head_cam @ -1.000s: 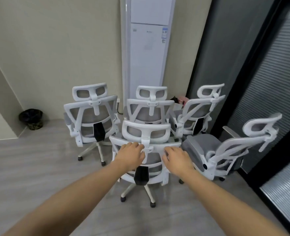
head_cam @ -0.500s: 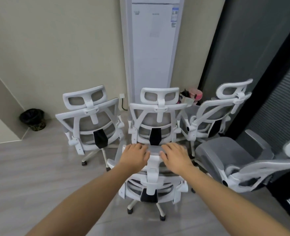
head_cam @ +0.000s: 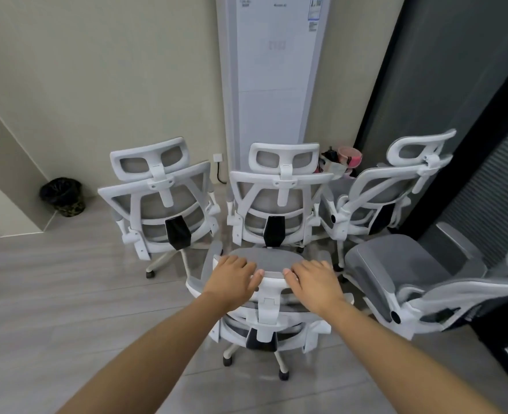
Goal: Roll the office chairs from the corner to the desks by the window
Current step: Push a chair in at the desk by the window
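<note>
My left hand (head_cam: 234, 274) and right hand (head_cam: 315, 280) curl over the headrest of the nearest chair (head_cam: 266, 316), its seat facing three chairs (head_cam: 278, 204) crowding the wall ahead; another chair (head_cam: 402, 282) sits just right

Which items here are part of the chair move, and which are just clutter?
Job:
- near chair, left hand and right hand gripping its headrest
- left chair
- middle chair
- far right chair
- reclined chair

Lying about:
- black bin
- standing air conditioner
- pink item behind the chairs
</note>
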A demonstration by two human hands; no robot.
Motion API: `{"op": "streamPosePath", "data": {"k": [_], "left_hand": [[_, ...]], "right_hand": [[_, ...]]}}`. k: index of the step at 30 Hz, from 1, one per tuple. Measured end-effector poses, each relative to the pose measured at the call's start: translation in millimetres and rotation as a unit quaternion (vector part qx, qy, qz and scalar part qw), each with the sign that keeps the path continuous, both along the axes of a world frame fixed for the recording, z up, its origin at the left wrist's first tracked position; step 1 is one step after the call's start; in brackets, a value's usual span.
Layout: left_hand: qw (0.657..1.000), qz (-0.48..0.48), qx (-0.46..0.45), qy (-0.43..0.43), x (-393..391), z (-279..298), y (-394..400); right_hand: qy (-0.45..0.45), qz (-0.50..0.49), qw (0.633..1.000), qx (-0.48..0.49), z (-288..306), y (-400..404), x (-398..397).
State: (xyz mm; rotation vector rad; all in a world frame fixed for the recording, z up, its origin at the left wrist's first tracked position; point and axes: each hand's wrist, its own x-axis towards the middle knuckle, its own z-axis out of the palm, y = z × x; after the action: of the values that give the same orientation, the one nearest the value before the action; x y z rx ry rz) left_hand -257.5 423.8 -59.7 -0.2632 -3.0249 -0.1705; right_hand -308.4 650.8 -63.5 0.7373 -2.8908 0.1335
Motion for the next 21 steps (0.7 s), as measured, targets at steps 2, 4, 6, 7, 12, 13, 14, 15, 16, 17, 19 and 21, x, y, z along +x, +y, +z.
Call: {"op": "streamPosePath", "data": {"k": [2,4,6,7,12,13,14,15,16,17,19,21], "left_hand": [[1.0,0.012,0.005,0.002,14.7,-0.1,7.7],[1.0,0.028,0.01,0.001,32.4,-1.0,16.4],[0.999,0.04,0.015,0.004,50.6,-3.3,25.3],[0.999,0.046,0.022,0.005,60.5,-5.4,30.6],[0.992,0.111,0.033,0.046,123.1,-14.6,66.9],[0.99,0.126,0.032,0.059,138.1,-15.4,76.4],[0.987,0.143,0.032,0.069,153.5,-15.3,86.8],[0.984,0.16,0.032,0.07,168.9,-13.7,97.4],[0.982,0.174,0.03,0.066,184.0,-12.0,107.6],[0.98,0.186,0.026,0.061,200.0,-10.5,117.9],[0.975,0.213,0.023,0.054,235.6,-10.2,136.9],[0.969,0.241,0.025,0.056,273.3,-11.5,155.7]], "right_hand": [[0.005,0.005,1.0,0.002,-2.6,6.6,10.2],[0.016,0.005,1.0,0.004,-5.2,13.8,24.2],[0.031,0.011,0.999,0.006,-9.2,22.7,38.7],[0.032,0.022,0.999,0.007,-11.3,28.0,45.1],[0.043,0.098,0.994,-0.028,-21.5,55.7,76.5],[0.046,0.111,0.992,-0.041,-23.1,62.0,86.0],[0.051,0.126,0.99,-0.048,-23.8,68.6,96.3],[0.05,0.14,0.988,-0.051,-22.8,74.9,106.0],[0.046,0.152,0.986,-0.054,-20.8,80.8,115.4],[0.043,0.165,0.984,-0.059,-18.9,86.5,125.7],[0.035,0.19,0.979,-0.06,-16.2,98.6,149.8],[0.023,0.215,0.975,-0.058,-13.8,110.0,176.1]]}}
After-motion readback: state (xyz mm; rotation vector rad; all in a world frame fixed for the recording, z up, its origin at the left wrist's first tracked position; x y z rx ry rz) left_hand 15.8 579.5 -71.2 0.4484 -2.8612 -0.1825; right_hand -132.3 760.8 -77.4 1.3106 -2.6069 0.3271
